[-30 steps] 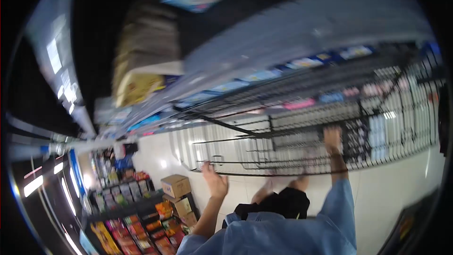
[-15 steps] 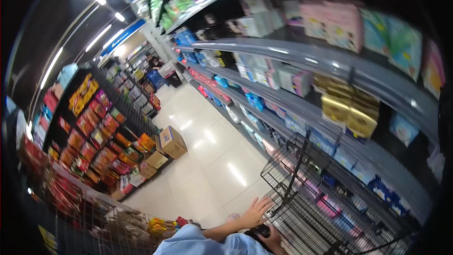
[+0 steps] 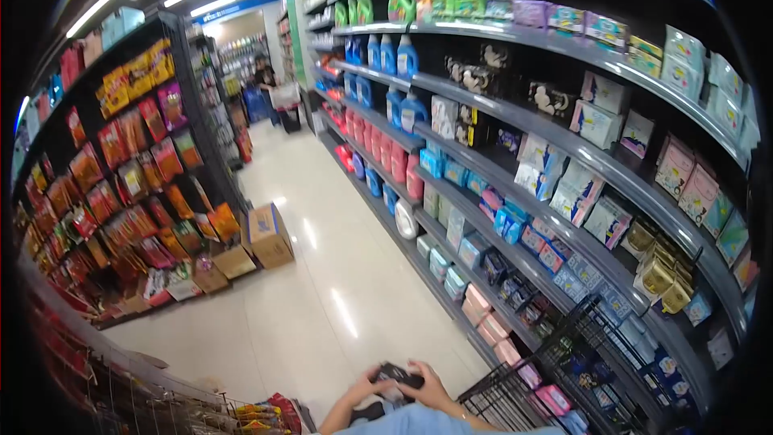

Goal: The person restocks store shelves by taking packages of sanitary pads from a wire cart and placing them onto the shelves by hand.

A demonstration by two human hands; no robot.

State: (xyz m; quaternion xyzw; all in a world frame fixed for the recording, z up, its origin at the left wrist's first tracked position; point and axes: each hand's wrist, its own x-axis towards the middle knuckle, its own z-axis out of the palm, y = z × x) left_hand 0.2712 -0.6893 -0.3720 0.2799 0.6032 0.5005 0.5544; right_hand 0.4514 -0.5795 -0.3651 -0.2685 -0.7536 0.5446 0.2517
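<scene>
Drawn in from its splayed pose near the black wire cart (image 3: 506,393), the left hand (image 3: 364,389) now curls round a small dark object (image 3: 396,374), its other side held by the right hand (image 3: 431,391), leaving the cart ungripped just beyond the latter.

Cardboard box (image 3: 270,238) sitting on the shiny floor (image 3: 322,274), snack rack (image 3: 133,169) just left of it, long shelf unit (image 3: 483,97) well off to its right. There's a person (image 3: 264,80) way beyond the box. Closer than the box, left grip (image 3: 369,384) and right grip (image 3: 427,385) hold some small dark thing (image 3: 396,374), can't tell what.
</scene>
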